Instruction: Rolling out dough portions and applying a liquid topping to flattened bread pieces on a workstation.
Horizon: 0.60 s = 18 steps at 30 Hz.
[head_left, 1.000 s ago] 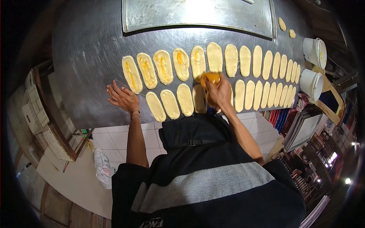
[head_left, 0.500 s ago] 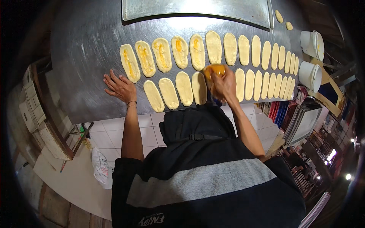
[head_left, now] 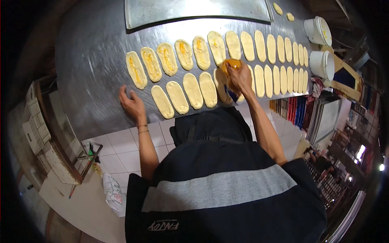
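Flat oblong dough pieces (head_left: 173, 96) lie in two rows on the steel table (head_left: 89, 56); several upper pieces at the left carry streaks of orange-yellow filling (head_left: 152, 67). My left hand (head_left: 132, 104) rests at the left of the lower row, fingers loosely bent and apart, holding nothing. My right hand (head_left: 242, 79) grips what looks like a soft bag of orange-yellow filling (head_left: 231, 65), held over the middle of the rows, partly hiding the pieces below.
A large metal tray (head_left: 196, 10) lies at the back, with small dough lumps (head_left: 278, 9) to its right. Two white buckets (head_left: 316, 30) stand at the right end. Racks of trays (head_left: 324, 117) are further right; a plastic sack (head_left: 114, 192) lies on the lower left.
My right hand and the bag have shifted slightly right along the rows. A small orange streak now shows on the sixth upper piece. My left fingers are more bent, and the view has shifted.
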Each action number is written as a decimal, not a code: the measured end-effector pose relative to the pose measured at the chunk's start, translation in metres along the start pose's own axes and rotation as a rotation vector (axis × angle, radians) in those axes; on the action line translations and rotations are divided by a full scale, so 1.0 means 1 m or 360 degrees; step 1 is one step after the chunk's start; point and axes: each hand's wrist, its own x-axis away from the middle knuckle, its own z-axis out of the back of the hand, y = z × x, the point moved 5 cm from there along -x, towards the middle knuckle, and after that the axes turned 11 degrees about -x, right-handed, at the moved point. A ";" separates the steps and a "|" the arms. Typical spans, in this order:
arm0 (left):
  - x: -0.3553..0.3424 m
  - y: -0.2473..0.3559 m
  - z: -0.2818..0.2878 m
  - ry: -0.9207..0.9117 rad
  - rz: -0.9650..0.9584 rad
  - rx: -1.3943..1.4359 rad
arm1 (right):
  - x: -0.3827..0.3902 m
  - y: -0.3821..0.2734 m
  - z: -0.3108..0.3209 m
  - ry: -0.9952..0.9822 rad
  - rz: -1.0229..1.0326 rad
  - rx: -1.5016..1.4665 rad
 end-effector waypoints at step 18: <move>0.141 0.078 0.016 -0.0773 0.0397 0.0784 | 0.022 -0.077 -0.017 -0.0462 0.0335 0.0062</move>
